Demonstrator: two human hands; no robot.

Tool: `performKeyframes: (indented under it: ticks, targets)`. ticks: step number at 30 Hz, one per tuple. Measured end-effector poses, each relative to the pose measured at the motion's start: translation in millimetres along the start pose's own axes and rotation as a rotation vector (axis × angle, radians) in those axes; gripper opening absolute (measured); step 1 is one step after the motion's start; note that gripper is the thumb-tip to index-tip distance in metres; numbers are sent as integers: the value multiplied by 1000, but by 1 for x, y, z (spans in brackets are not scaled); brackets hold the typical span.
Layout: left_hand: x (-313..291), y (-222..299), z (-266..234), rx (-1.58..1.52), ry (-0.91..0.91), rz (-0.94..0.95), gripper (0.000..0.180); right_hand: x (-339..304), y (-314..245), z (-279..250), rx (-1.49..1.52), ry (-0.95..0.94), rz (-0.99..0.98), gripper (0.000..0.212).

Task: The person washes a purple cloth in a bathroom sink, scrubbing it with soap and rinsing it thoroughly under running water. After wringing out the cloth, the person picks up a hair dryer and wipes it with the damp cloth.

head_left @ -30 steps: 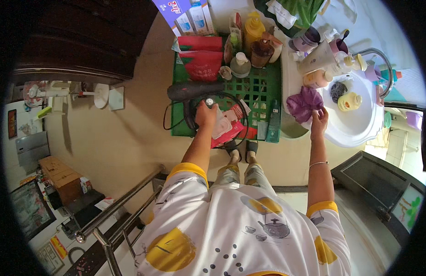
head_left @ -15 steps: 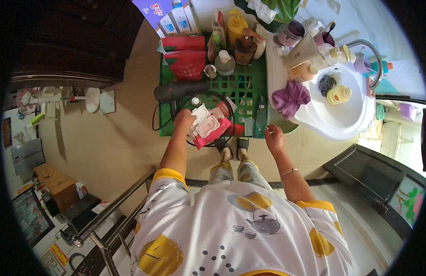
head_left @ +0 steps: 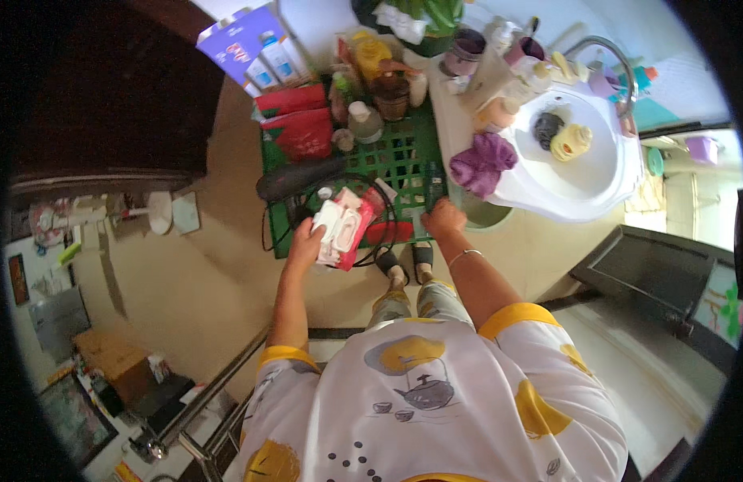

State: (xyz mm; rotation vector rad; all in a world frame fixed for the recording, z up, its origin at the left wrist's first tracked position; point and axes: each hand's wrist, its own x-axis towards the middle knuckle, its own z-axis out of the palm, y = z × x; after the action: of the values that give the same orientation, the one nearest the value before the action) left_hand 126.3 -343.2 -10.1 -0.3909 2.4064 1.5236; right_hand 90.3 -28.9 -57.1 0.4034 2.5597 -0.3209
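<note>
My left hand (head_left: 307,243) is closed on the left side of a wet wipes pack (head_left: 357,238). The pack is pink-red and white, and its white flip lid (head_left: 329,215) stands open. It is tilted above the front of a green plastic crate (head_left: 403,153). At the crate's front right corner, my right hand (head_left: 445,218) has its fingers curled down over the lower end of a dark green tube (head_left: 435,183). What those fingers grip, if anything, is hidden. A black cable (head_left: 394,210) loops behind and beside the pack, near a dark hair dryer (head_left: 299,178).
Two red pouches (head_left: 303,132), a clear pump bottle (head_left: 363,122) and a brown pump bottle (head_left: 389,95) stand toward the crate's back. To the right is a white washbasin (head_left: 584,197) with a purple cloth (head_left: 484,163). A metal railing (head_left: 219,386) runs at lower left.
The wipes pack has turned more upright, with my left hand at its side. My right hand has moved left and forward onto the tube's lower end. The whole view has shifted slightly.
</note>
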Motion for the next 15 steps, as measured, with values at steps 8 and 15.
performKeyframes:
  ticks: [8, 15]
  targets:
    - [-6, 9, 9, -406, -99, -158, 32, -22, 46, -18, 253, 155, -229, 29]
    - [9, 28, 53, -696, -128, -176, 27, -85, 157, -55, 830, 429, -82, 22]
